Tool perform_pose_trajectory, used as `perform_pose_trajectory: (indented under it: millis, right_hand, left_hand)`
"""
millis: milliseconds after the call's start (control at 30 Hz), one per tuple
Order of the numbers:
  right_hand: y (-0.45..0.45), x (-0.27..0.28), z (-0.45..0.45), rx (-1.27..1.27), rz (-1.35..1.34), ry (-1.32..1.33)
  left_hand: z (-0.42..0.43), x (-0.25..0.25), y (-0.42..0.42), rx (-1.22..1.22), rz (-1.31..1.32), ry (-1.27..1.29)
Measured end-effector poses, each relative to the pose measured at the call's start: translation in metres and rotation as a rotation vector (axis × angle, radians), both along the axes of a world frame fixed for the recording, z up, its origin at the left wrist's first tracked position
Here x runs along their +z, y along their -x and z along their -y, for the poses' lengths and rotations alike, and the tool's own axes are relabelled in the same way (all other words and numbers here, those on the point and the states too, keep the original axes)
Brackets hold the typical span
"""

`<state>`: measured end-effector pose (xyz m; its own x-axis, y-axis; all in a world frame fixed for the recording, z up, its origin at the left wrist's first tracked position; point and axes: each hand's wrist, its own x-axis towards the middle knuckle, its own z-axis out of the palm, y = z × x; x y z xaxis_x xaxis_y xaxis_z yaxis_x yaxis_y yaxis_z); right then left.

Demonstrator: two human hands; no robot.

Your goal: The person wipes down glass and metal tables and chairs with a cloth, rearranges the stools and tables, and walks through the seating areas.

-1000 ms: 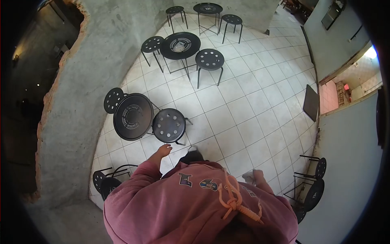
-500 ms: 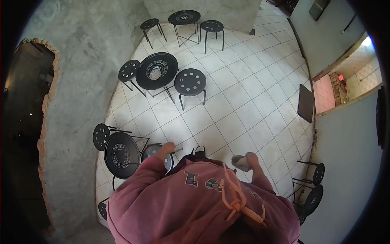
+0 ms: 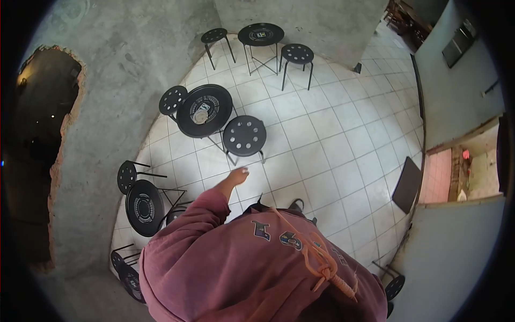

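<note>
My left hand [image 3: 236,176] is held out in front of me above the tiled floor, its fingers curled together. A small pale spot shows at the fingertips; I cannot make out what it is. Nearest to this hand is a black round stool [image 3: 244,136] with holes in its seat, just beyond it and apart from it. Behind that stool stands a black round table [image 3: 204,111] with a patterned centre, carrying a small clear dish [image 3: 200,116] and a little card-like item. My right hand is out of view, hidden by my body.
To the left are another black table [image 3: 144,208] and stools by the grey wall. A table [image 3: 261,34] between two stools stands at the far wall. A dark panel [image 3: 406,185] leans at the right, near a low opening. One shoe [image 3: 296,204] shows below me.
My left hand has left the near stool at the left table and moved forward, nearer the middle table. My right hand, which held a grey cloth, has gone out of view.
</note>
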<state>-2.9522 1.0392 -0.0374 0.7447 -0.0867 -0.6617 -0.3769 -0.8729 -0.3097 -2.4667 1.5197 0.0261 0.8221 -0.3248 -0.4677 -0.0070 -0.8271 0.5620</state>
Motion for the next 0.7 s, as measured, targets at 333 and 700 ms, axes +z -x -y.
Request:
perform_pose_trajectory:
  millis: [333, 700]
  right_hand:
    - [-0.340, 0.004, 0.253, 0.005, 0.061, 0.239]
    - [-0.679, 0.047, 0.213, -0.237, 0.361, -0.167]
  left_hand:
    - [0.065, -0.036, -0.004, 0.093, -0.280, -0.115]
    - [0.108, -0.094, -0.286, -0.106, -0.126, -0.258]
